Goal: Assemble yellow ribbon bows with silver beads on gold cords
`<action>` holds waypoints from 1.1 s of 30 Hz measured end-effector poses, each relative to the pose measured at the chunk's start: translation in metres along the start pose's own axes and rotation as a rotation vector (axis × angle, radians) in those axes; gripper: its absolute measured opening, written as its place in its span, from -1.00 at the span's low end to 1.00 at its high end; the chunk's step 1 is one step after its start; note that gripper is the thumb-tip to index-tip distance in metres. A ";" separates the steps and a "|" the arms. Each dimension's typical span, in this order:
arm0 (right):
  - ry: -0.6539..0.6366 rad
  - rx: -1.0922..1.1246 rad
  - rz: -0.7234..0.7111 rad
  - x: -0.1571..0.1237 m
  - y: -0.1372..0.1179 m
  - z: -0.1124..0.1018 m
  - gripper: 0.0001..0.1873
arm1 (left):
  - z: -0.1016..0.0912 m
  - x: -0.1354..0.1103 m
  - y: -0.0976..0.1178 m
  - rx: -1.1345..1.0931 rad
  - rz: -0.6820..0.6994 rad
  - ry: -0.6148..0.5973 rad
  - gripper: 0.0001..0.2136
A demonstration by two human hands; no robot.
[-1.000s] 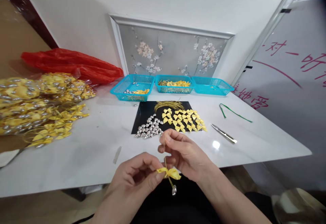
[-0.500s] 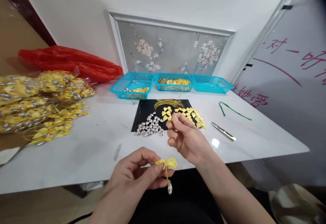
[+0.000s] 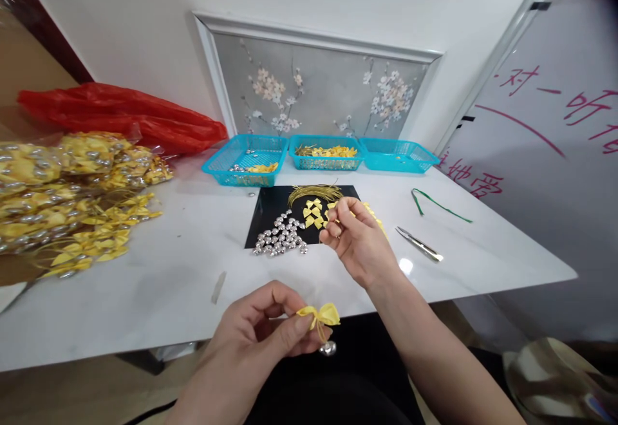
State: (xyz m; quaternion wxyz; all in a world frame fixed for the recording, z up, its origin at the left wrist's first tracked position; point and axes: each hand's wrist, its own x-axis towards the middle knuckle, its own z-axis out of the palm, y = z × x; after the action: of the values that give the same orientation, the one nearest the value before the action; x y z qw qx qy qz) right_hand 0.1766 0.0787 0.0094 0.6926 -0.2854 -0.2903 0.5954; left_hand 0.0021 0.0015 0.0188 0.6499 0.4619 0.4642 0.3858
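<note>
Near the front edge of the table, my left hand (image 3: 263,331) pinches a yellow ribbon bow (image 3: 330,314) between thumb and fingers. A short gold cord hangs from the bow, with a shiny silver bead (image 3: 327,348) at its lower end. My right hand (image 3: 362,241) is raised above the black mat (image 3: 255,230), thumb and fingertips pressed together; anything between them is too small to make out. On the mat lie silver beads (image 3: 281,237), small yellow bows (image 3: 315,214) and a bundle of gold cords (image 3: 315,192). Part of the bow pile is hidden behind my right hand.
Blue baskets (image 3: 212,169) line the wall, some with bows and beads. Bagged yellow pieces (image 3: 96,158) and a red plastic bag (image 3: 120,116) fill the left. Silver tweezers (image 3: 419,245) and a green ribbon (image 3: 441,209) lie right, beside a whiteboard (image 3: 526,174).
My right hand has moved slightly up and away from my left hand. The bead under the bow has swung a little up and to the right. The view has shifted slightly.
</note>
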 end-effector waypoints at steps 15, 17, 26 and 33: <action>0.036 -0.079 -0.140 0.011 0.002 -0.018 -0.58 | 0.002 -0.002 0.001 0.010 -0.006 0.041 -0.74; 0.051 -0.105 -0.163 0.013 0.003 -0.020 -0.57 | 0.001 -0.002 0.001 0.022 0.000 0.036 -0.75; 0.084 -0.351 -0.291 0.003 0.005 -0.023 -0.81 | -0.005 0.001 -0.007 0.065 0.063 0.076 -0.82; -0.237 -0.945 -0.490 -0.095 -0.005 -0.001 -0.83 | -0.010 0.008 -0.015 0.146 0.273 0.262 -0.89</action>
State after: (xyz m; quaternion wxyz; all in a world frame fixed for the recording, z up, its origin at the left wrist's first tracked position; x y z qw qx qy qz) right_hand 0.1689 -0.0162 0.0066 0.5698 -0.4206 -0.6605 0.2492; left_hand -0.0044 0.0073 0.0013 0.4904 0.5123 0.5045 0.4925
